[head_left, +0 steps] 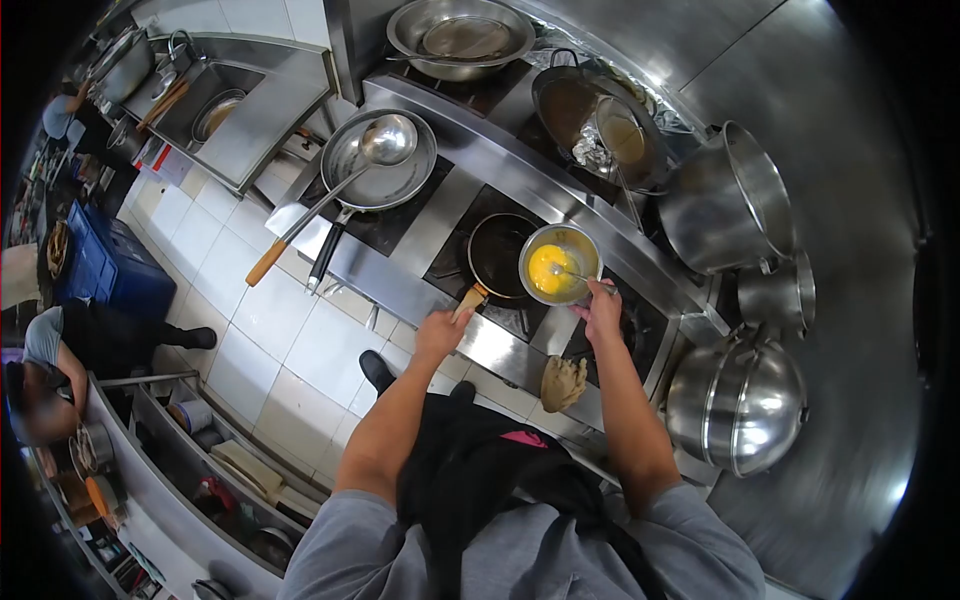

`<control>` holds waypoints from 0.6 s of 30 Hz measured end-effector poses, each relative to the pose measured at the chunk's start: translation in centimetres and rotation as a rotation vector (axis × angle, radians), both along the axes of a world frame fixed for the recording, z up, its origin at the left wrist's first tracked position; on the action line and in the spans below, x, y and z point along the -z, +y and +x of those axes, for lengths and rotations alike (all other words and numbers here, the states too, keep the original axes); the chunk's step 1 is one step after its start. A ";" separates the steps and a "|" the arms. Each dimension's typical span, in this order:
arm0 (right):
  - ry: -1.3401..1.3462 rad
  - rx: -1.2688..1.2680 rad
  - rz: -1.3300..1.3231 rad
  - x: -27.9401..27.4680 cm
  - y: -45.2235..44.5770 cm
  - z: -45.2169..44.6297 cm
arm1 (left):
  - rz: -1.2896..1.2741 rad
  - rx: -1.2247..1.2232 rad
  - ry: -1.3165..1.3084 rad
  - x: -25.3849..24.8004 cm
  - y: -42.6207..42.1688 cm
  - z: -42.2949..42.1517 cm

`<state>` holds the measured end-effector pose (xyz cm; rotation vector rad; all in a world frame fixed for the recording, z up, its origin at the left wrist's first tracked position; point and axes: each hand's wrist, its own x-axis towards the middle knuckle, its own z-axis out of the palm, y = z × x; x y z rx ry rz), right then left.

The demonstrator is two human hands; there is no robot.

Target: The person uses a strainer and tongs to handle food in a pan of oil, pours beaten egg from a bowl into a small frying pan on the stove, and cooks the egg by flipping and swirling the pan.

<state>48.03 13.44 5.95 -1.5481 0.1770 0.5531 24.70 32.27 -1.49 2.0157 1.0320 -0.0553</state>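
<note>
My left hand (441, 335) is closed round the wooden handle (469, 301) of a dark frying pan (498, 252), which sits on a burner of the steel stove. With my right hand (601, 315) I grip the near rim of a metal bowl (535, 285), held over the right edge of the pan. Bright yellow beaten egg (546, 268) lies in the bowl. A metal utensil (585, 277) rests in the egg, its handle reaching my right hand; whether it is a fork or a spoon I cannot tell. A crumpled tan cloth (564, 384) lies at the stove's front edge.
A ladle (388, 140) lies across a large pan (365, 185) on the left burner. Behind are a wide basin (462, 65) and a wok (560, 105). Steel pots (715, 205) stand at the right. A person (75, 350) is at the left, near a blue bin (115, 265).
</note>
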 end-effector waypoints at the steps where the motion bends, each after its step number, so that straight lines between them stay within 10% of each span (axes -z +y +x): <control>1: -0.008 -0.010 -0.015 0.3 0.4 0.4 | -0.002 -0.005 0.002 0.3 0.0 0.1; 18: -0.284 -0.016 -0.292 0.1 5.1 1.5 | 0.028 0.003 0.084 0.1 1.4 0.2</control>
